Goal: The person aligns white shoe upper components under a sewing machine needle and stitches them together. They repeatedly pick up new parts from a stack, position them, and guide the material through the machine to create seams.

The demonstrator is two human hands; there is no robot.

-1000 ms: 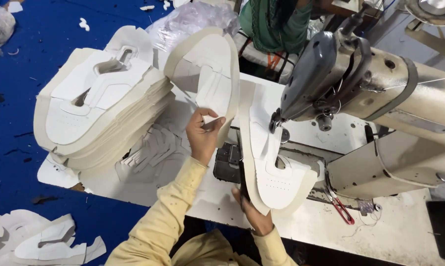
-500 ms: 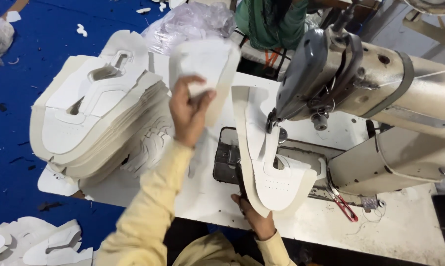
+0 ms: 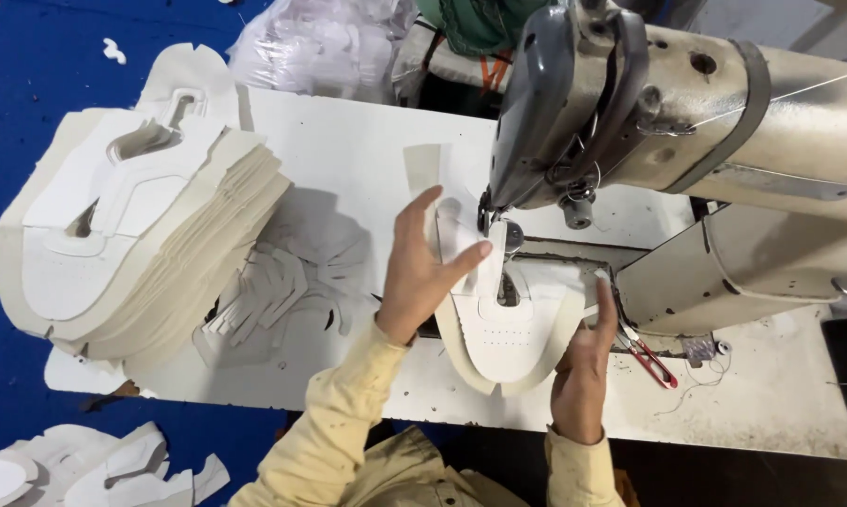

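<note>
Stacked cut-outs (image 3: 132, 216), red snips (image 3: 650, 359), perhaps.
</note>
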